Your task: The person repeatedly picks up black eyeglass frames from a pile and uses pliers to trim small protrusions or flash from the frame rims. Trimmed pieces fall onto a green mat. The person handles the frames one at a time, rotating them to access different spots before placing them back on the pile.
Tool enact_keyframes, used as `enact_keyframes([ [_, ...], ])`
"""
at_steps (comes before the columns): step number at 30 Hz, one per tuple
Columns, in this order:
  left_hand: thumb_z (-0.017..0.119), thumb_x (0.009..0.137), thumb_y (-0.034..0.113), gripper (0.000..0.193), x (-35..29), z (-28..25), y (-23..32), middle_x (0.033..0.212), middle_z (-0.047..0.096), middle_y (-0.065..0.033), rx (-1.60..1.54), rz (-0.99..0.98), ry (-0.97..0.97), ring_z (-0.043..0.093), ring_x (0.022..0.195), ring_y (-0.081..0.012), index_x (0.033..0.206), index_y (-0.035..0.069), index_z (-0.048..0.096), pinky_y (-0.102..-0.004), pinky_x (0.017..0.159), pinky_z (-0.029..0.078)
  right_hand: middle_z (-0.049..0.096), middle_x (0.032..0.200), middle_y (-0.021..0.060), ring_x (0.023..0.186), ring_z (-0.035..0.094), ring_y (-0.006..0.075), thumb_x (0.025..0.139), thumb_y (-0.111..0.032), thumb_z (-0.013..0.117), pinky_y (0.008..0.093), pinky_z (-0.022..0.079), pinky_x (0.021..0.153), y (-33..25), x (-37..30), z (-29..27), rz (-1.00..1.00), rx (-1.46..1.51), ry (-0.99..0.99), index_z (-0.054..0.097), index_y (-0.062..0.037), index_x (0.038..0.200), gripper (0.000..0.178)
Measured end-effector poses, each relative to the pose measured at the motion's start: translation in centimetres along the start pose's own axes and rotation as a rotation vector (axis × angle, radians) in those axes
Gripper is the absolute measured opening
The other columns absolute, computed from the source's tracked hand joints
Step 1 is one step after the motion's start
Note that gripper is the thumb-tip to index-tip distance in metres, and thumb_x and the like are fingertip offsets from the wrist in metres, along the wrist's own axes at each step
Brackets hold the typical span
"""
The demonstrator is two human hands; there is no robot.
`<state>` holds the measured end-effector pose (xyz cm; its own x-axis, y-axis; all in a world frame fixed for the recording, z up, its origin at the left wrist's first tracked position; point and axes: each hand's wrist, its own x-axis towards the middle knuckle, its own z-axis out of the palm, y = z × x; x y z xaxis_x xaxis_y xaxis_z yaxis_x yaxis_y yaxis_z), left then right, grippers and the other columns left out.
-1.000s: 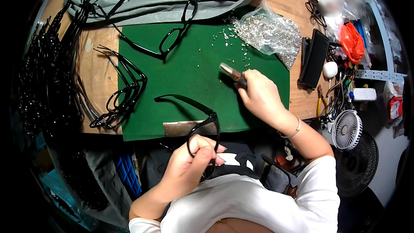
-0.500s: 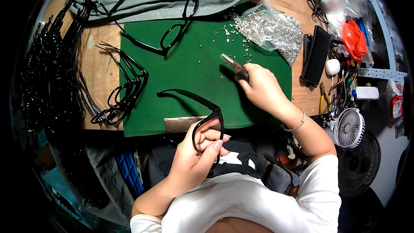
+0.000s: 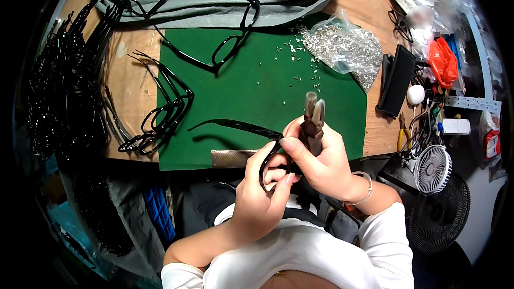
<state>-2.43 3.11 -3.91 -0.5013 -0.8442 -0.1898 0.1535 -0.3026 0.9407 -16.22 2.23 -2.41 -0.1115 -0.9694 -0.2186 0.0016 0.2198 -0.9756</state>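
My left hand [image 3: 259,198] is closed round the front of a black eyeglass frame [image 3: 266,168] at the near edge of the green mat [image 3: 230,96]. One temple arm of that frame stretches left over the mat. Close beside it, my right hand [image 3: 324,166] grips a pair of pliers [image 3: 315,115], their metal jaws pointing up and away from me. My right thumb and fingertips meet the frame at its hinge corner. The lower part of the frame is hidden by my fingers.
A clear plastic bag [image 3: 342,45] of small silvery pieces lies at the mat's far right, with loose pieces spilled beside it. More black frames [image 3: 166,107] rest at left, beside a large black bundle [image 3: 64,91]. A textured metal strip [image 3: 233,159] sits at the front edge.
My right hand has come down and left to the frame, turning the pliers upright. The left hand and the frame have shifted slightly right.
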Motion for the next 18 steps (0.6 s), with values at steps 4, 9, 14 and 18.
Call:
enact_keyframes([
  [4,0.045,0.080,-0.011,0.050,0.1,-0.1,0.9,0.105,0.048,-0.0170,0.011,-0.113,-0.034,0.057,0.084,-0.0167,0.124,-0.001,0.024,-0.0270,0.075,0.049,0.050,0.066,-0.0004,0.054,0.047,0.0042,0.083,-0.016,0.057,0.0185,0.039,0.046,0.1,0.3,0.0,0.260,0.362,0.013,0.047,-0.0023,0.084,0.017],
  [9,0.047,0.079,-0.010,0.049,0.7,-1.6,3.2,0.103,0.051,-0.0183,-0.232,-0.306,-0.146,0.060,0.076,-0.0173,0.122,-0.002,0.025,-0.0263,0.069,0.050,0.051,0.065,-0.0011,0.048,0.043,0.0037,0.081,-0.023,0.060,0.0163,0.033,0.043,-0.7,0.5,-0.8,0.480,0.537,-0.133,0.049,-0.0062,0.081,0.021],
  [14,0.046,0.082,-0.006,0.049,0.3,-2.3,4.6,0.102,0.051,-0.0161,-0.360,-0.384,-0.218,0.058,0.076,-0.0124,0.125,0.001,0.024,-0.0244,0.070,0.049,0.051,0.064,-0.0019,0.045,0.038,0.0014,0.082,-0.028,0.060,0.0159,0.025,0.038,-0.9,0.0,-1.3,0.509,0.582,-0.255,0.048,-0.0085,0.082,0.023],
  [18,0.047,0.082,-0.007,0.048,-0.6,-3.3,4.5,0.103,0.053,-0.0164,-0.340,-0.397,-0.222,0.059,0.076,-0.0126,0.124,0.000,0.026,-0.0228,0.069,0.048,0.051,0.069,-0.0019,0.061,0.042,0.0038,0.085,-0.027,0.055,0.0196,0.036,0.055,-2.4,-0.1,-3.3,0.358,0.085,-0.401,0.050,-0.0054,0.085,0.022],
])
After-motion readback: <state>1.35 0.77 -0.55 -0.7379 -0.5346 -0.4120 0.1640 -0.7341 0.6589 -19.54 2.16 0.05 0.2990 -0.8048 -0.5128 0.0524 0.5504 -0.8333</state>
